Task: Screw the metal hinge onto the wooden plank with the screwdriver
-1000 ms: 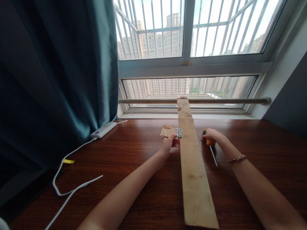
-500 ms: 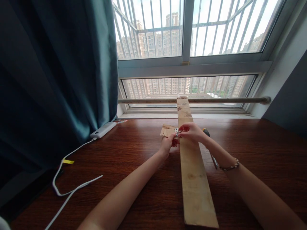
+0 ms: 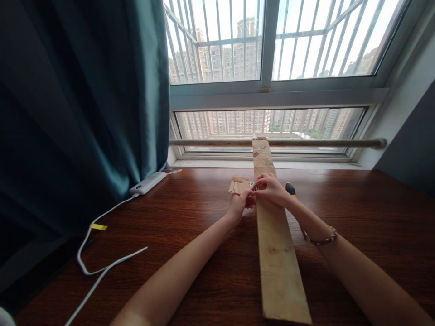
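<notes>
A long wooden board [image 3: 277,253] lies lengthwise on the table and reaches to the window rail. At its left edge is a short piece of wood [image 3: 238,184], and a small silver metal plate with holes [image 3: 252,184] spans the joint between them. My left hand [image 3: 239,206] is closed at the short piece, thumb on top by the plate and fingers curled below. My right hand [image 3: 272,190] rests over the board, its fingertips pinched together at the plate. Whatever they pinch is too small to make out. Right of the board lies a screwdriver [image 3: 291,189] with a black and yellow handle, partly behind my right forearm.
The brown wooden table [image 3: 197,217] ends at a window with a metal rail [image 3: 316,143]. On the left, a white power bank [image 3: 148,183] with a white cable [image 3: 115,262] and yellow tag [image 3: 99,227] lies beside a blue curtain [image 3: 142,90].
The view has shifted slightly, moving everything a little to the right. My right fingertips have shifted slightly at the metal plate, and my right forearm now covers the screwdriver's shaft. Both hands stay at the joint.
</notes>
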The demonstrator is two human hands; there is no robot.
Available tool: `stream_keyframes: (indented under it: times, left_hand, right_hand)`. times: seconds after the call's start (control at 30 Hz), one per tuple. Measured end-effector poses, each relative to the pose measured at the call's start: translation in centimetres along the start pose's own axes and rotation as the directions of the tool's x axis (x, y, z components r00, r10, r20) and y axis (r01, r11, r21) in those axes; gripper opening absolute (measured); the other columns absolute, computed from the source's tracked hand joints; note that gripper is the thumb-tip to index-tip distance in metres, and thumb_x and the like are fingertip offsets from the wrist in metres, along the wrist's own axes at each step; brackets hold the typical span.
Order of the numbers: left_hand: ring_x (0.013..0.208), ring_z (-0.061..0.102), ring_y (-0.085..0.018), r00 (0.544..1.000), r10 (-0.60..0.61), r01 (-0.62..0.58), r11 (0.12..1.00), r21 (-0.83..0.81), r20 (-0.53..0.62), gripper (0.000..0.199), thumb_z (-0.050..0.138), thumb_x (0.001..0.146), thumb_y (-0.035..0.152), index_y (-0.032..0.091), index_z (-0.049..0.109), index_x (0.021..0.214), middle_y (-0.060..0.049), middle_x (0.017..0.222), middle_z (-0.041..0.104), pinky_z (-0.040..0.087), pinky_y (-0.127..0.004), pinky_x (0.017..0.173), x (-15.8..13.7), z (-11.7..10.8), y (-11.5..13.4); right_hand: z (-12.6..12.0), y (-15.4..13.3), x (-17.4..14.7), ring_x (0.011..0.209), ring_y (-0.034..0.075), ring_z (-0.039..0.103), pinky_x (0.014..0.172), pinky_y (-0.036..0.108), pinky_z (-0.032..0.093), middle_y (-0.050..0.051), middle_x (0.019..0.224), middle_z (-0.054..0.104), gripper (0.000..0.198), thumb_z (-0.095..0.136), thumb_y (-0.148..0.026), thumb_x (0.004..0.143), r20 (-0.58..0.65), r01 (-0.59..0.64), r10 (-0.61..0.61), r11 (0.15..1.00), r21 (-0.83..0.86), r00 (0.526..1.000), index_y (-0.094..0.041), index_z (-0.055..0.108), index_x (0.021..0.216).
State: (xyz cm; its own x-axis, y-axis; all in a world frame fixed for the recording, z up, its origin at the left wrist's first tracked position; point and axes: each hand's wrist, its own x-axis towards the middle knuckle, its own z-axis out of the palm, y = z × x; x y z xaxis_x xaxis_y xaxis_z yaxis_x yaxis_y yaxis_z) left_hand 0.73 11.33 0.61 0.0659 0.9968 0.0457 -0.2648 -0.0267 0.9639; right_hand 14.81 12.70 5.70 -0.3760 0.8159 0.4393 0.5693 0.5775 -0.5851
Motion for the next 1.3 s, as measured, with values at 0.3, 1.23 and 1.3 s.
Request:
stream_keyframes:
  times: [0.3, 1.23, 1.3]
  left_hand:
    - [0.033, 0.042, -0.008, 1.0, -0.025, 0.025, 0.998, -0.054, 0.017, 0.025, 0.055, 0.07, 0.036, 0.013, 0.056, 0.06, 0.0, 0.041, 0.051, 0.027, -0.021, 0.037, 0.0, 0.0, -0.1]
    - [0.046, 0.051, -0.005, 0.982, -0.189, 0.168, 0.911, -0.376, -0.019, 0.016, 0.068, 0.064, 0.018, 0.012, 0.06, 0.076, 0.001, 0.058, 0.059, 0.039, -0.015, 0.046, -1.1, 1.0, 1.1]
    - [0.046, 0.05, -0.004, 0.981, -0.187, 0.156, 0.919, -0.361, -0.052, 0.013, 0.067, 0.065, 0.016, 0.011, 0.06, 0.075, 0.001, 0.057, 0.058, 0.038, -0.015, 0.045, -1.0, 1.0, 1.0]
  right_hand:
    - [0.1, 0.1, 0.0, 0.091, 0.021, 0.046, 0.082, 0.033, 0.037, 0.005, 0.084, 0.059, 0.006, 0.069, -0.025, 0.067, 0.004, 0.004, -0.004, 1.0, 0.007, 1.0, -0.02, 0.071, 0.07]
    - [0.0, 0.4, 0.4, 0.05, 0.01, 0.042, 0.049, 0.022, 0.03, -0.005, 0.052, 0.045, 0.024, 0.064, -0.036, 0.065, -0.158, -0.18, 0.197, 0.976, 0.12, 0.968, -0.016, 0.066, 0.078]
    - [0.1, 0.0, 0.5, 0.051, 0.01, 0.044, 0.049, 0.022, 0.03, -0.003, 0.053, 0.049, 0.023, 0.063, -0.036, 0.066, -0.147, -0.205, 0.209, 0.978, 0.046, 0.967, -0.017, 0.068, 0.079]
